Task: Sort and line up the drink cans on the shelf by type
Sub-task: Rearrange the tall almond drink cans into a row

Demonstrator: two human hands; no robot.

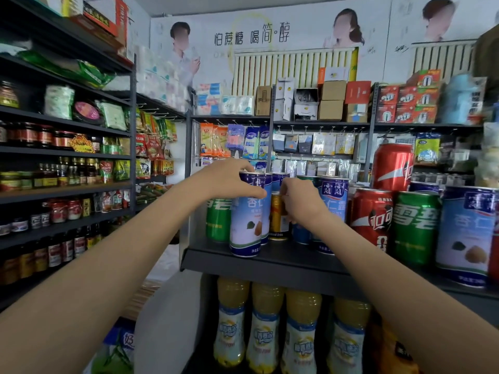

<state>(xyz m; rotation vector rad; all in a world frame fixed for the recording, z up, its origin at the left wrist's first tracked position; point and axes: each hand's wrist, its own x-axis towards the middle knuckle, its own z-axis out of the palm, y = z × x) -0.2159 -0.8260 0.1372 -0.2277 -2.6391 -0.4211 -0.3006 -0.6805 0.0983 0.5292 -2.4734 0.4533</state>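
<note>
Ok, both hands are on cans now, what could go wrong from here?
The blue-and-white can that the left hand grips by its top stands at the shelf's front edge and could tip off. The right hand works the gold can in a tight gap, so it may knock neighbouring cans over.

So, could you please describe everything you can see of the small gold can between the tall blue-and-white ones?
The gold can is a short metal drink can, shiny gold with a darker band and small print near its base. It stands upright on the dark shelf, set back between two tall blue-and-white cans. The right hand pinches its top rim; its right side is hidden behind that hand.
</note>
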